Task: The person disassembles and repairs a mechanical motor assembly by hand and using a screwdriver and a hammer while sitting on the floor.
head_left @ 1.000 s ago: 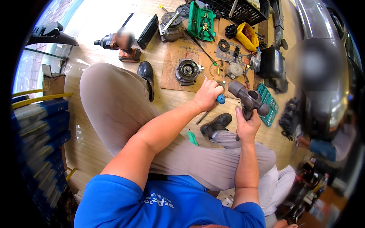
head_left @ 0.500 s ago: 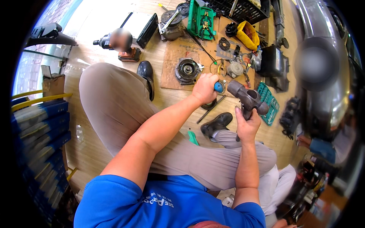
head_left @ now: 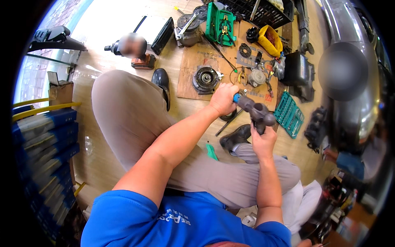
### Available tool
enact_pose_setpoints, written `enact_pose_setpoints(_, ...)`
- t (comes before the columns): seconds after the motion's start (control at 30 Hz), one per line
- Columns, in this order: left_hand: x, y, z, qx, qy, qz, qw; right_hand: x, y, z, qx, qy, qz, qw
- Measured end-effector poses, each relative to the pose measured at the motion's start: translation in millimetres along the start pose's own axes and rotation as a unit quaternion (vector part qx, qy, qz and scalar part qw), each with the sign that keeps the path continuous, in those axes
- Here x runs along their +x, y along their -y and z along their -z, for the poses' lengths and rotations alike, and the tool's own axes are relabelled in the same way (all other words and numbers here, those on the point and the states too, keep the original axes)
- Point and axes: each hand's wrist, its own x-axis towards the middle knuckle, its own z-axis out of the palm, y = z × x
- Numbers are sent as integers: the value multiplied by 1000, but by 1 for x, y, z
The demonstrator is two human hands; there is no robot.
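Observation:
My left hand [head_left: 224, 99] is closed around a tool with a blue handle end [head_left: 236, 98]; the rest of that tool is hidden by the fist. My right hand [head_left: 264, 140] grips a dark ball-peen hammer [head_left: 259, 111], its face at or almost against the blue end; actual contact is hard to make out. Below the left fist, partly covered, sits a dark ring-shaped part [head_left: 228, 116] with a thin dark rod [head_left: 228, 124] beside it. Just beyond the hands, a round pulley-like part [head_left: 205, 79] lies on a stained cardboard sheet [head_left: 187, 86].
An open green plier case [head_left: 213, 24], a yellow container [head_left: 269, 40] and a teal socket tray [head_left: 290, 114] surround the cardboard. A cordless impact wrench [head_left: 142, 57] stands at the left. A black crate [head_left: 263, 14] is at the back, a car [head_left: 349, 103] at right.
The hammer has swung leftward from beside the blue handle end to right at it. My left fist keeps its hold; the whole view has shifted slightly.

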Motion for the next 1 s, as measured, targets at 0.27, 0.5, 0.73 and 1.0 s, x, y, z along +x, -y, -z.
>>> enact_pose_setpoints(0.27, 3, 3, 3, 12, 13, -5, 1000, -9, -5, -2, -25, 4, 24, 999)
enact_pose_setpoints(0.5, 0, 2, 0, 22, 19, -13, 999, -25, -13, -5, 73, -65, 17, 995)
enact_pose_setpoints(0.73, -1, 2, 1, 23, 15, -21, 999, -5, -6, -10, -15, 5, -12, 1000)
enact_pose_setpoints(1.0, -9, 11, -5, 62, 74, -42, 994, -9, -18, -21, 84, 16, -124, 989)
